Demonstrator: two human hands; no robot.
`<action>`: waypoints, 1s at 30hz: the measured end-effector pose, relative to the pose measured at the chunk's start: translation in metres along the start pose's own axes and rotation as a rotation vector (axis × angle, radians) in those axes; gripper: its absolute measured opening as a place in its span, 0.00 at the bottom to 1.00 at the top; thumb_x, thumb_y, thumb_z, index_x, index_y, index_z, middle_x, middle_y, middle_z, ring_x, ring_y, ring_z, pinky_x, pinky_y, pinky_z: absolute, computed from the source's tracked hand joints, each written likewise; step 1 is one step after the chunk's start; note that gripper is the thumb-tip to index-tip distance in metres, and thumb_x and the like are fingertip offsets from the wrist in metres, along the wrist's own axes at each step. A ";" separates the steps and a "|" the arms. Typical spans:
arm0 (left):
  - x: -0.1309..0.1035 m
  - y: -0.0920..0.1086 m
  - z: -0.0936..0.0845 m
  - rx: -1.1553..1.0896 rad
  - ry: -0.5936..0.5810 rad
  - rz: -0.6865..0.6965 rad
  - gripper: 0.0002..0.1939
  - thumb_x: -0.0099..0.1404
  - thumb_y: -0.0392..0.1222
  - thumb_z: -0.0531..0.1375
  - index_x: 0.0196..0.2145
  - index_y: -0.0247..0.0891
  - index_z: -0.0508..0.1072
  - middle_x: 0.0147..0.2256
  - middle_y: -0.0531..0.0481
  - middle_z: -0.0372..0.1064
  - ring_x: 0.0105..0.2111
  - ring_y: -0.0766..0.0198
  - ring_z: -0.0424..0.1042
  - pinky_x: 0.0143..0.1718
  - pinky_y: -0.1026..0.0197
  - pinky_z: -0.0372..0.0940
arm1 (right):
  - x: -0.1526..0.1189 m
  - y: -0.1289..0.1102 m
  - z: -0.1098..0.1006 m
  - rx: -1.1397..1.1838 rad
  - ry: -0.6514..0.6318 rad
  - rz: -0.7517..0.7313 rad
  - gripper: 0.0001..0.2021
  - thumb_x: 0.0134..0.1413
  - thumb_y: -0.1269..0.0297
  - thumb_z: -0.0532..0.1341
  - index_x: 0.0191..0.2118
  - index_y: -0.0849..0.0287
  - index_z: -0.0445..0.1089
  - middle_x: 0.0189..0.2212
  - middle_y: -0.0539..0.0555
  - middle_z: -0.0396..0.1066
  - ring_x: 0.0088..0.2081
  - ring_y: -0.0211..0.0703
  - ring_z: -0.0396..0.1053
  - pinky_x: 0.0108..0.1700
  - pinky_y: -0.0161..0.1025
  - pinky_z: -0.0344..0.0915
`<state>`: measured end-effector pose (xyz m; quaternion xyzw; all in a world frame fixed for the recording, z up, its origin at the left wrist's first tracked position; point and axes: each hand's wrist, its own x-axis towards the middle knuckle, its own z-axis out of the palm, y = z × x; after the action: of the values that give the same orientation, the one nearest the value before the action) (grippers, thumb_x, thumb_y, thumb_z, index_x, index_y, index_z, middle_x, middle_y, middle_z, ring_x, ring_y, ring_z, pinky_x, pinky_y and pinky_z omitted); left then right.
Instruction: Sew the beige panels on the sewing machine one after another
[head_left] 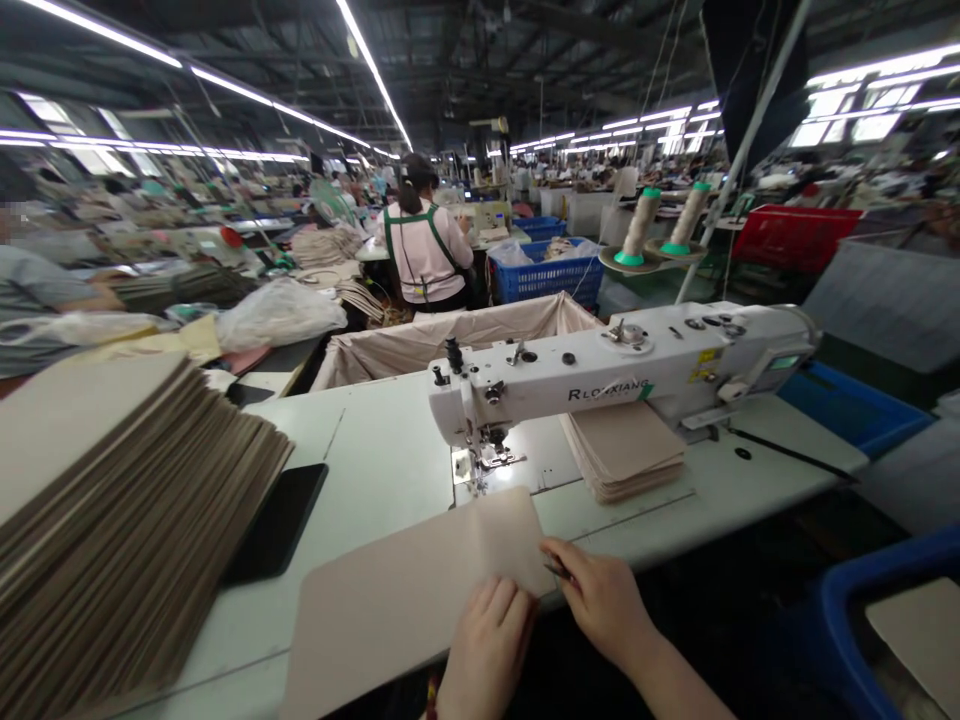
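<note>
A beige fabric panel (390, 600) with rounded corners lies flat on the pale sewing table, its far edge close to the needle area of a white sewing machine (540, 385). My left hand (491, 635) grips the panel's near edge, its fingers curled on top and the thumb hidden. Just to the right, my right hand (604, 600) is closed around small dark thread snips (556, 568), whose tips point at the panel's right edge. Most of the snips is hidden in the palm.
A tall stack of beige panels (142, 500) stands at left, beside a dark phone-like slab (277, 525). More panels (626, 450) lie under the machine arm. Thread cones (640, 225) stand behind. A blue bin (840, 630) is at lower right; a co-worker (424, 240) sits ahead.
</note>
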<state>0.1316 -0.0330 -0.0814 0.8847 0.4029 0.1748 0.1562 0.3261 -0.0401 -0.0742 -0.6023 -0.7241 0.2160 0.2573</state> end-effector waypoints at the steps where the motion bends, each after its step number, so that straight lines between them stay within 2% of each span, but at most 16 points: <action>1: -0.001 0.002 0.000 -0.008 0.002 -0.021 0.10 0.72 0.36 0.50 0.35 0.40 0.69 0.33 0.45 0.66 0.34 0.54 0.67 0.36 0.50 0.67 | 0.000 0.000 0.001 0.003 0.003 0.005 0.28 0.50 0.79 0.51 0.57 0.50 0.61 0.48 0.49 0.73 0.44 0.43 0.73 0.47 0.38 0.65; 5: 0.004 0.004 -0.008 -0.130 0.014 -0.105 0.06 0.72 0.37 0.52 0.37 0.40 0.67 0.36 0.47 0.65 0.36 0.57 0.68 0.38 0.55 0.68 | -0.002 0.004 0.000 0.033 0.012 0.010 0.27 0.52 0.78 0.52 0.57 0.48 0.60 0.48 0.48 0.73 0.45 0.42 0.72 0.46 0.38 0.65; 7: 0.007 0.003 -0.010 -0.129 0.036 -0.108 0.04 0.71 0.36 0.54 0.42 0.40 0.68 0.40 0.46 0.65 0.40 0.56 0.68 0.40 0.55 0.68 | -0.006 0.008 -0.002 0.086 0.048 0.025 0.26 0.55 0.77 0.51 0.57 0.48 0.60 0.48 0.48 0.73 0.46 0.40 0.72 0.47 0.36 0.65; 10: 0.008 0.002 -0.006 -0.021 0.021 -0.026 0.11 0.69 0.33 0.56 0.49 0.43 0.67 0.41 0.47 0.66 0.40 0.54 0.67 0.41 0.52 0.67 | -0.013 0.010 -0.005 0.157 0.092 0.017 0.27 0.57 0.77 0.50 0.60 0.48 0.57 0.51 0.49 0.71 0.47 0.39 0.71 0.48 0.36 0.64; 14: 0.005 0.003 0.003 -0.010 -0.002 -0.014 0.11 0.68 0.28 0.54 0.41 0.41 0.70 0.35 0.48 0.66 0.36 0.55 0.66 0.40 0.51 0.65 | -0.015 0.002 -0.003 0.101 -0.041 -0.051 0.32 0.54 0.79 0.51 0.63 0.45 0.54 0.53 0.48 0.70 0.48 0.42 0.71 0.48 0.39 0.65; 17: 0.007 0.006 0.003 -0.059 0.002 -0.088 0.09 0.67 0.28 0.52 0.37 0.39 0.69 0.36 0.47 0.66 0.36 0.55 0.67 0.40 0.53 0.65 | -0.012 -0.006 0.000 0.012 -0.074 0.014 0.31 0.52 0.79 0.52 0.60 0.45 0.58 0.51 0.47 0.72 0.46 0.45 0.72 0.47 0.40 0.66; 22: 0.018 0.007 -0.016 -0.209 -0.069 -0.183 0.06 0.67 0.31 0.54 0.33 0.39 0.66 0.34 0.49 0.65 0.34 0.60 0.69 0.36 0.61 0.66 | -0.010 -0.012 0.004 -0.044 -0.073 0.047 0.31 0.52 0.80 0.53 0.60 0.47 0.59 0.51 0.47 0.72 0.46 0.45 0.72 0.46 0.40 0.66; 27: 0.028 0.003 -0.040 -0.349 -0.176 -0.181 0.05 0.66 0.32 0.56 0.32 0.39 0.66 0.35 0.51 0.68 0.35 0.63 0.70 0.36 0.66 0.64 | -0.012 -0.011 0.006 -0.074 -0.053 0.058 0.31 0.52 0.80 0.53 0.60 0.47 0.58 0.51 0.48 0.72 0.45 0.45 0.73 0.46 0.40 0.66; 30: 0.030 0.001 -0.045 -0.386 -0.225 -0.184 0.05 0.66 0.33 0.55 0.32 0.39 0.65 0.33 0.52 0.69 0.33 0.64 0.70 0.35 0.66 0.63 | -0.011 -0.010 0.009 -0.064 -0.038 0.058 0.31 0.51 0.81 0.53 0.60 0.47 0.59 0.51 0.48 0.72 0.45 0.45 0.73 0.46 0.40 0.66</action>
<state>0.1313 -0.0042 -0.0353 0.8120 0.4208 0.1342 0.3815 0.3147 -0.0524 -0.0761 -0.6268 -0.7177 0.2113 0.2176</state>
